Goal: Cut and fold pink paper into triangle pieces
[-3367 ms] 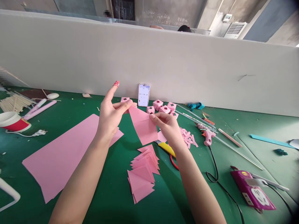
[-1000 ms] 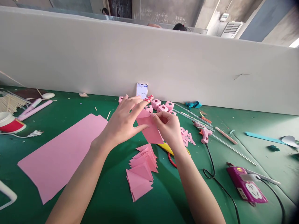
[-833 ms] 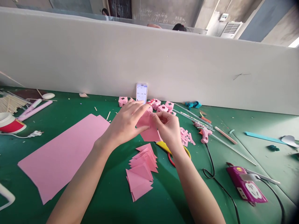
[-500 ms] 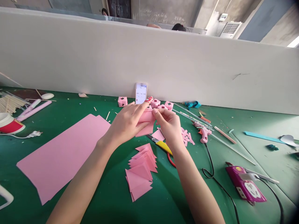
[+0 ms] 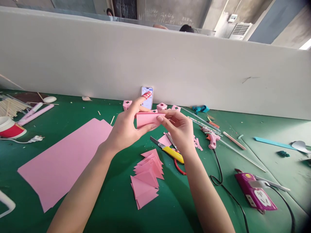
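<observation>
Both my hands hold a folded piece of pink paper (image 5: 147, 120) above the table. My left hand (image 5: 126, 129) grips its left part with the thumb along the lower edge; the index finger, wrapped in a red checked covering, is raised. My right hand (image 5: 178, 126) pinches the right end between thumb and fingers. Behind them, small pink folded paper boxes (image 5: 161, 106) stand near a propped-up phone (image 5: 147, 103). A yellow utility knife (image 5: 172, 153) with its blade out lies below the right hand, beside red-handled scissors (image 5: 179, 167). Several folded pink paper pieces (image 5: 145, 181) lie fanned out nearer me.
Large pink sheets (image 5: 68, 158) cover the left side of the green table. At right lie a pink glue gun (image 5: 213, 139), clear glue sticks (image 5: 240, 157) and a magenta power strip (image 5: 255, 191) with cords. A white partition (image 5: 155, 61) rises behind. A tape roll (image 5: 11, 127) sits far left.
The held paper has turned from a hanging flap to a narrower folded strip. My left index finger has lifted across the phone screen. My right hand has shifted slightly right, uncovering more of the knife.
</observation>
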Action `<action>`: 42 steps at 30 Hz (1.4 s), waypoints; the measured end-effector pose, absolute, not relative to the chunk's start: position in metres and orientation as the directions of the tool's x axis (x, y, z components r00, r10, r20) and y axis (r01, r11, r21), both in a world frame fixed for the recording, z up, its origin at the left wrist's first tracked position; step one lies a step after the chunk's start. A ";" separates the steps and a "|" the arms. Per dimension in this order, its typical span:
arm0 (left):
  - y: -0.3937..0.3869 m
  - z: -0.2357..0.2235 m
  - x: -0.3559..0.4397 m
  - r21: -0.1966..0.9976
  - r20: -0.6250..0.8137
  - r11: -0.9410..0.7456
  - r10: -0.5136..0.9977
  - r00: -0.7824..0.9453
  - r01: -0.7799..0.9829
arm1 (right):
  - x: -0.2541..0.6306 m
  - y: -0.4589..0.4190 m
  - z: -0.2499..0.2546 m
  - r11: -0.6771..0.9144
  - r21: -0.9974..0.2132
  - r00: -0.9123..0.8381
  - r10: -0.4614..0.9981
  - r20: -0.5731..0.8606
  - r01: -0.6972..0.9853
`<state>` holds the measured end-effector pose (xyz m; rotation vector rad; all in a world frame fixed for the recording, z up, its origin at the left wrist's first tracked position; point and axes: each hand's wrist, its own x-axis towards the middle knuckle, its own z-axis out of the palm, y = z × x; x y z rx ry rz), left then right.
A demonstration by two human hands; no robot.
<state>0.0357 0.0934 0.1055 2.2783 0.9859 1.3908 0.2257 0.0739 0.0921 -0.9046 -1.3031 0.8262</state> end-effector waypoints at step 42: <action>0.078 0.117 0.032 0.681 0.638 -0.683 0.731 0.243 0.265 | 0.228 0.072 0.095 0.388 -0.922 0.258 0.892 0.372 -0.011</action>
